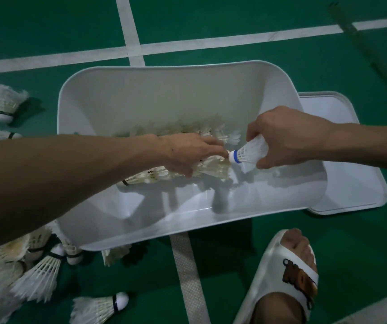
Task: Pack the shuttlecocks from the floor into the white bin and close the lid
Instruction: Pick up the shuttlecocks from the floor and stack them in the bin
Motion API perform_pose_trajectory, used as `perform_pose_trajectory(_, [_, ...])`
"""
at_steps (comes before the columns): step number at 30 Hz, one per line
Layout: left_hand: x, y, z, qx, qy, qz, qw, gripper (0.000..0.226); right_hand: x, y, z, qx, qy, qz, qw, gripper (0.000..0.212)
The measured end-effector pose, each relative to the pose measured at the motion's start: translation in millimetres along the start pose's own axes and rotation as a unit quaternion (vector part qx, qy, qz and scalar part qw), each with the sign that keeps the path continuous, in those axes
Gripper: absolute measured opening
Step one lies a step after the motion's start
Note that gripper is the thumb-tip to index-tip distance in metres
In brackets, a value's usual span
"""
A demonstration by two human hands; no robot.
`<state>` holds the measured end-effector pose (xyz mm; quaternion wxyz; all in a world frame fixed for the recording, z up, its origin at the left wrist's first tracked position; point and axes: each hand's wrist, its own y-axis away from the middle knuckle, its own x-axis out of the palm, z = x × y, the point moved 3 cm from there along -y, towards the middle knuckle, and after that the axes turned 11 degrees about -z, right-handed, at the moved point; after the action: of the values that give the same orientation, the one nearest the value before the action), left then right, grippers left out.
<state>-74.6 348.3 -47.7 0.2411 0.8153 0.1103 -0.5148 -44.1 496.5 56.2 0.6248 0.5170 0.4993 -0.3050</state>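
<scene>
At the left, loose shuttlecocks (36, 277) lie on the green floor (281, 31). Inside the open white bin (141, 94), the left hand (192, 153) grips a nested row of shuttlecocks (211, 169). The right hand (286, 139) pinches a blue-banded shuttlecock (250, 155) by its feathers. The lid (351, 160) lies rightmost, beside the bin.

Inside the open white plastic bin (164, 97), the left hand (187, 153) lies over a nested row of white feather shuttlecocks (213, 170); its grip is unclear. The right hand (288, 139) pinches a blue-banded white shuttlecock (250, 153), with the cork pointing toward the left hand. The flat white lid (351, 178) lies just right of the bin.
</scene>
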Motion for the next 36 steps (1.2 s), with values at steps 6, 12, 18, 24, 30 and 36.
perform_pose_trajectory(6, [-0.4, -3.1, 2.0, -0.014, 0.043, 0.007, 0.999, 0.095, 4.5, -2.7, -0.8, -0.016, 0.02, 0.0, 1.0, 0.039])
perform_pose_trajectory(12, [-1.1, -5.1, 2.0, 0.003, 0.042, 0.022, 0.999, 0.097, 3.7, -0.9, -3.2, -0.026, 0.018, 0.003, 0.999, 0.046])
perform_pose_trajectory(18, [-5.7, -6.2, 3.5, 0.029, 0.067, 0.024, 0.997, 0.099, 6.5, 0.0, -4.7, -0.031, 0.05, 0.003, 0.998, 0.037])
perform_pose_trajectory(24, [-7.2, -3.6, 6.0, 0.018, 0.084, -0.001, 0.996, 0.092, 13.2, -6.4, -0.3, -0.044, 0.071, 0.008, 0.996, 0.034])
perform_pose_trajectory(30, [-7.8, -2.1, 5.8, -0.004, 0.099, 0.001, 0.995, 0.094, 31.0, -17.1, 2.0, -0.034, 0.037, 0.023, 0.998, 0.031])
perform_pose_trajectory(36, [-6.3, -1.5, 6.8, -0.016, 0.09, -0.005, 0.996, 0.095, 43.5, -27.2, 6.0, 0.006, -0.023, 0.0, 1.0, 0.036])
